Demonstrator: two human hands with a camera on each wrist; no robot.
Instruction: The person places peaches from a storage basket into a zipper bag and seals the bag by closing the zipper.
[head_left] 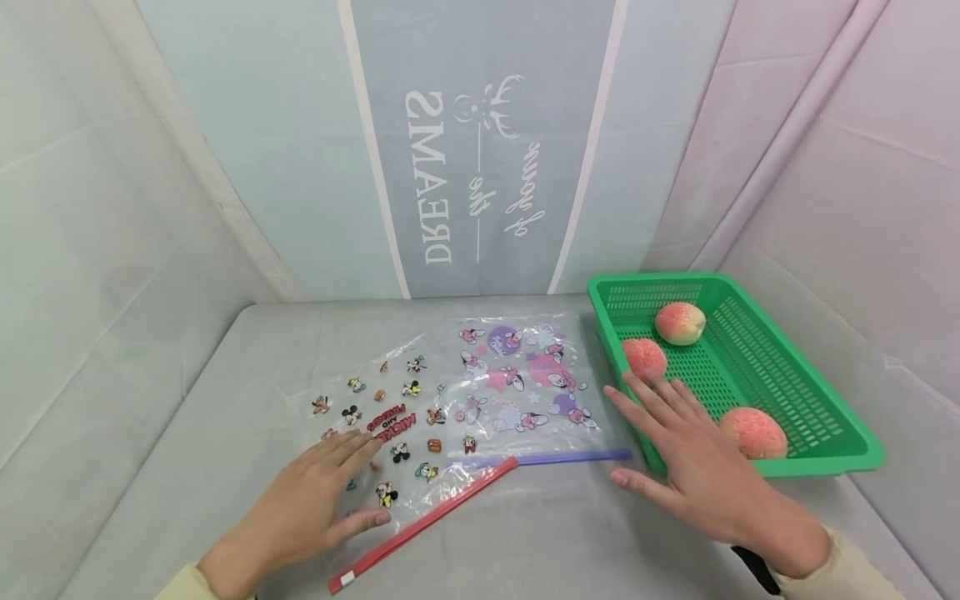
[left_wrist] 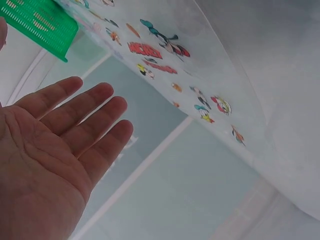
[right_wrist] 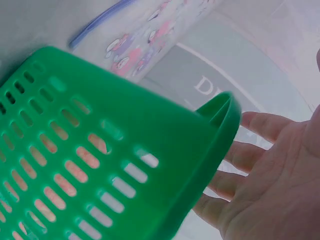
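Two clear zip bags lie flat on the grey cloth, partly overlapping. One bag (head_left: 408, 442) has cartoon mouse prints and a red slider strip; the other bag (head_left: 525, 383) has pink and purple prints and a blue-violet strip. My left hand (head_left: 303, 492) is over the red-strip bag with its fingers extended, holding nothing; its bare palm also shows in the left wrist view. At the green basket's near left edge, my right hand (head_left: 693, 467) spreads its fingers, also holding nothing. Inside the green basket (head_left: 817, 392) are peaches: one peach (head_left: 680, 323) at the back, another peach (head_left: 643, 358) at the left, and a third peach (head_left: 753, 433) near the front.
A grey cloth (head_left: 202, 450) covers the table. Behind it hangs a printed curtain (head_left: 480, 150) with mirrored lettering, and pale fabric walls (head_left: 97, 208) close in both sides. The basket stands at the right, close to the right wall.
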